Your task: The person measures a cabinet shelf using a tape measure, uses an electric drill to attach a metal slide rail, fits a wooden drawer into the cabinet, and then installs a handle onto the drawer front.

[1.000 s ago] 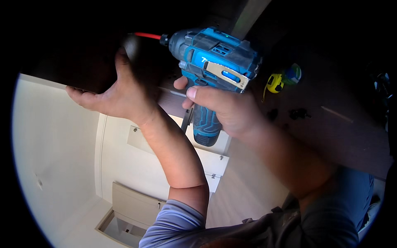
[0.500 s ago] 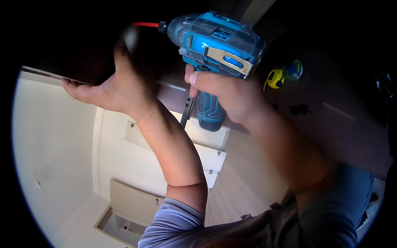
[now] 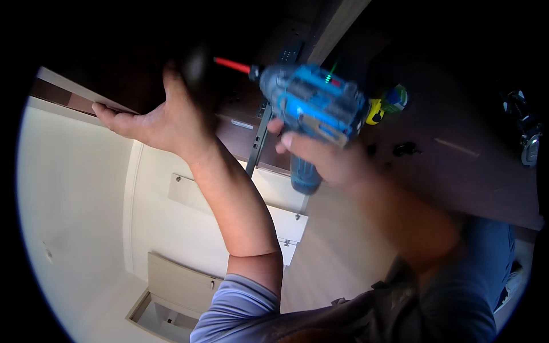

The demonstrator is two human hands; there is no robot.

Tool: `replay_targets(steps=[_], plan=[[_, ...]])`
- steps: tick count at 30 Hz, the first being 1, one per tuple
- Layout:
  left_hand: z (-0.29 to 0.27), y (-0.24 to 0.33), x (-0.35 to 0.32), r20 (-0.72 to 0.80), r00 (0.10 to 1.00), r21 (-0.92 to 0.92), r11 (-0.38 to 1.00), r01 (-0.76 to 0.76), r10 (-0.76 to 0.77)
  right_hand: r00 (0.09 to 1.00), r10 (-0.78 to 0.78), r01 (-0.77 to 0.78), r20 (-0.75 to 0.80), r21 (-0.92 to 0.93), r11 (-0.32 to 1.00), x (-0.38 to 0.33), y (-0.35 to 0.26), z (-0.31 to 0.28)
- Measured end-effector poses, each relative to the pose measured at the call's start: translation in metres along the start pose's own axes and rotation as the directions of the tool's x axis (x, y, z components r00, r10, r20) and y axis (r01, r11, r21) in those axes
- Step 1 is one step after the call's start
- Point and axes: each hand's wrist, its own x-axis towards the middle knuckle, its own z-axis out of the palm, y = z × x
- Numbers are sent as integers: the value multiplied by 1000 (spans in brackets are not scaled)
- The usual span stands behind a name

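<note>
My right hand (image 3: 320, 154) is wrapped round the grip of a blue cordless impact driver (image 3: 314, 100), blurred by motion. From its chuck a long red bit (image 3: 231, 64) points left, toward a pale blurred spot beside my left thumb; whether the tip touches anything I cannot tell. My left hand (image 3: 163, 128) braces a dark panel (image 3: 86, 88), fingers at its pale lower edge and thumb raised against the dark side. Behind the driver's grip runs a metal drawer slide (image 3: 258, 142) with slots in it.
Right of the driver lie a yellow tape measure (image 3: 374, 111), a green and blue round thing (image 3: 394, 98) and small black pieces (image 3: 406, 149). Metal hardware (image 3: 523, 126) sits at the far right. White cabinet doors (image 3: 286, 223) show in the background below.
The driver has shifted right and down in my right hand, its bit moving away from the left thumb. My left hand has stayed nearly in place, while the panel's edge appears more tilted.
</note>
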Motion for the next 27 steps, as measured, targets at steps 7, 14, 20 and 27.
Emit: replay_targets(steps=[7, 14, 20, 27], plan=[[-2, 3, 1, 19, 1000, 56, 998, 16, -17, 974, -224, 214, 18, -375, 902, -34, 40, -5], [-21, 13, 8, 76, 996, 92, 995, 47, -54, 975, -180, 105, -132, -442, 891, -72, 15, 24], [-41, 47, -55, 1, 956, -511, 821, 254, -294, 951, -303, 211, -59, -592, 778, -92, 8, 18], [-73, 86, -247, 264, 731, -734, 361, 575, -629, 935, -344, 184, -89, -709, 681, -120, -19, 37]])
